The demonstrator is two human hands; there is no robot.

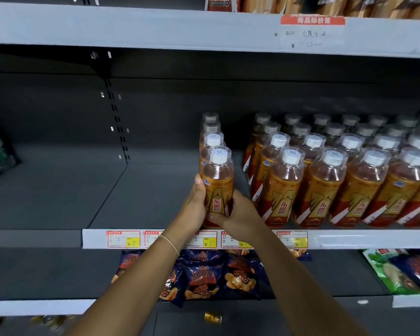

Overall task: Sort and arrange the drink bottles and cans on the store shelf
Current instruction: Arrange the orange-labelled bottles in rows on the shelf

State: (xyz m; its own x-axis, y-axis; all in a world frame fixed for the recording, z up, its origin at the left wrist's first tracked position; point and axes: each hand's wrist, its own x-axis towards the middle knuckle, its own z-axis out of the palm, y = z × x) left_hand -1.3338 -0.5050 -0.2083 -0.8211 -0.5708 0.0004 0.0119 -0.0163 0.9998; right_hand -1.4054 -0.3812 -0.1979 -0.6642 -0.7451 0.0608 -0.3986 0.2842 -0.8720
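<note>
A dark grey store shelf (155, 195) is stretching across the view, with a white strip of price tags (124, 238) running along its front edge. Near the middle, the front bottle (218, 187) of orange drink is staying upright by that edge. The hands are hiding its bottom, so it may be resting on the shelf. A single line of bottles (211, 132) is going back from it toward 12 o'clock.

The left hand (195, 207) is wrapping round the bottle's side from 9 o'clock. The right hand (238, 214) is curling round its lower part from 4 o'clock. Both hands are gripping it. A thin bracelet (170, 242) is sitting on the left wrist.

At 3 o'clock from the held bottle, with a gap between, a big group of bottles (337, 180) is standing in neat rows. At 6 o'clock, on the shelf below, dark blue snack bags (204, 275) are lying in a pile. Lower still, a small gold can (213, 317) is showing, too blurry to read.
</note>
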